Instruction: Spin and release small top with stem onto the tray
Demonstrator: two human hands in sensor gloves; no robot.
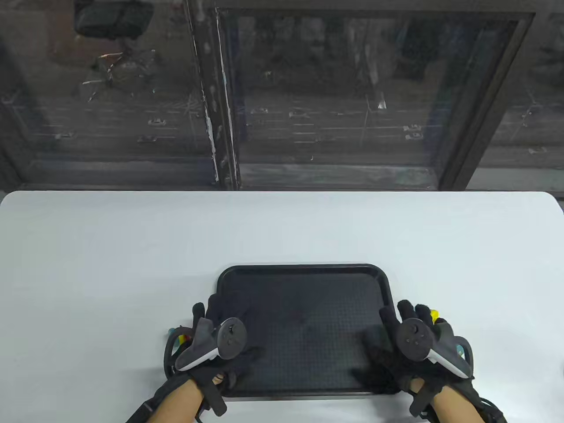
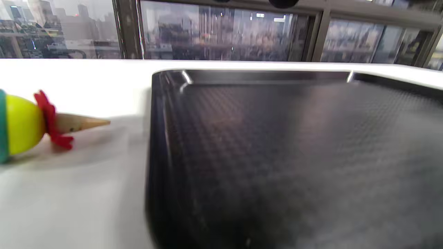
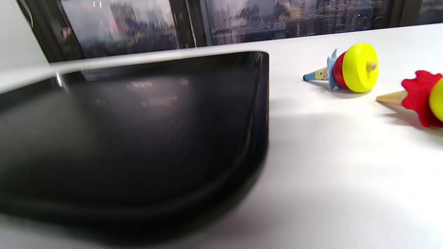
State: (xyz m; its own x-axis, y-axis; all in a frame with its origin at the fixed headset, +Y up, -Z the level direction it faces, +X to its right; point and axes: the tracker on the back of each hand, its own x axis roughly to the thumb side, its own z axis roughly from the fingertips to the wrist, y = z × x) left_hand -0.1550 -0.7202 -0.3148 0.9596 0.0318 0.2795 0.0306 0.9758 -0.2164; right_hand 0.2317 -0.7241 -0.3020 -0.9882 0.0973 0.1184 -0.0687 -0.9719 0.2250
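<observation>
Neither grip holds anything: the left hand (image 1: 211, 348) lies with fingers stretched flat over the near left rim of the one black textured plastic tray (image 1: 304, 275), and the right hand (image 1: 414, 348) lies the same way at the near right rim. The tray sits on the white surface (image 1: 110, 264). The table view shows only specks of colour beside each hand. The wrist views reveal three wooden tops lying on their sides off the tray. The left wrist view shows one yellow top with red frill (image 2: 31, 124) left of the tray. The right wrist view shows the small yellow-and-red disc top with stem (image 3: 346, 69) right of the tray, and just nearer another red-frilled top (image 3: 420, 98), cut off by the edge.
</observation>
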